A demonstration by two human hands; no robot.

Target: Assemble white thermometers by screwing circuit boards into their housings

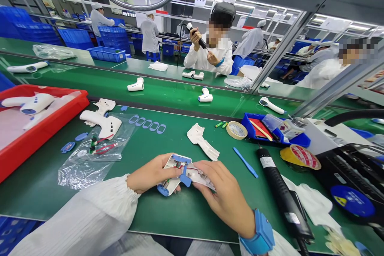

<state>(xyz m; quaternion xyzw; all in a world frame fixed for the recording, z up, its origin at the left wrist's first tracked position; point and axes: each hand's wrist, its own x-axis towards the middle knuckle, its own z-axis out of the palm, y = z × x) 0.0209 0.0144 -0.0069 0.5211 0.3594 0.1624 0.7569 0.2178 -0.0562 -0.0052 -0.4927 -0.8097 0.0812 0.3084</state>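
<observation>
above the green mat (174, 216), left fingers (171, 173) and right fingers (210, 170) are closed round the open thermometer half (172, 186), whose thin red wires could get pinched or pulled loose if the grip slips.

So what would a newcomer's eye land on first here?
Probably the bright red tray on the left, with white gun-shaped devices in it. Next, at lower centre, the left hand and right hand holding an opened white housing, a bright blue band on the right wrist. Beyond the green belt, a person in white grips a dark tool.
</observation>
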